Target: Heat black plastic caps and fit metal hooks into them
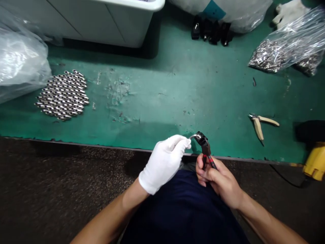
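My left hand (167, 159), in a white glove, pinches a small curved metal piece (194, 136) between thumb and fingertips. Bare fingers of my right hand (219, 179) wrap round the black-and-red handles of a pair of pliers (206, 149). The dark head of the pliers meets the far end of the metal piece, just over the front edge of the green table (162, 105). Whether the jaws are fully closed on it cannot be made out. On the table to the right lies a second pair of pliers (259, 126) with cream handles, spread apart.
Many shiny metal tubes (63, 95) lie in rows at the left, beside a clear plastic bag (20, 64). A light-coloured bin (109, 23) stands behind. Several black parts (212, 31) sit at the back. A bag of metal pieces (274, 54) and a yellow object (316, 162) are rightward.
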The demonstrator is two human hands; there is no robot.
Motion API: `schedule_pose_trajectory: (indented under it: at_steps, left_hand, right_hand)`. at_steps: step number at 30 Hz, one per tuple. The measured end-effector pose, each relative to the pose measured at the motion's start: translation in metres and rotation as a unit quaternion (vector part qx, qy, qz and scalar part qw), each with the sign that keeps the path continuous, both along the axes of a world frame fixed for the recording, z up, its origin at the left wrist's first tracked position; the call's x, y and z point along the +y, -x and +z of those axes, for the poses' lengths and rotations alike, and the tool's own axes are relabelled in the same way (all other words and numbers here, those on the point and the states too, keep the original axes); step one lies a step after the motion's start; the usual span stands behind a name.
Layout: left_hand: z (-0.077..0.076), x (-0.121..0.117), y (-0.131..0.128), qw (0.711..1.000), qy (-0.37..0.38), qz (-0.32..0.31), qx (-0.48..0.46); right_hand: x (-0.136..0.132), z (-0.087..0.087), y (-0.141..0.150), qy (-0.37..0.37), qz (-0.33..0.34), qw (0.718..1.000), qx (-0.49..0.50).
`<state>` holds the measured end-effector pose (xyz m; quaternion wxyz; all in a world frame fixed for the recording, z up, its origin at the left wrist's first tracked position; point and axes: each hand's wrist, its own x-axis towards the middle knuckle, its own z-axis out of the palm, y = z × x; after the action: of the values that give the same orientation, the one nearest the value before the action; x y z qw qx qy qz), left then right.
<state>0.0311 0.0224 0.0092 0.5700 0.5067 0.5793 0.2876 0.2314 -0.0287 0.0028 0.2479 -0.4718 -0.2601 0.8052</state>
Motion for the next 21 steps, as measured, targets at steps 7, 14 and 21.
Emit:
schedule_pose_trajectory:
  at_steps: [7, 14, 21]
  left_hand:
    - [-0.011, -0.001, -0.003, 0.999, 0.022, 0.042, -0.004]
    - [-0.012, -0.001, -0.005, 0.998, 0.022, 0.057, 0.008]
    - [-0.014, -0.002, -0.007, 0.997, 0.012, 0.066, 0.023]
  right_hand:
    - [0.001, -0.002, 0.016, 0.051, -0.046, 0.997, 0.030]
    - [0.001, -0.002, 0.026, 0.078, -0.087, 0.992, 0.049]
    - [0.000, -0.004, 0.034, 0.083, -0.118, 0.987, 0.067]
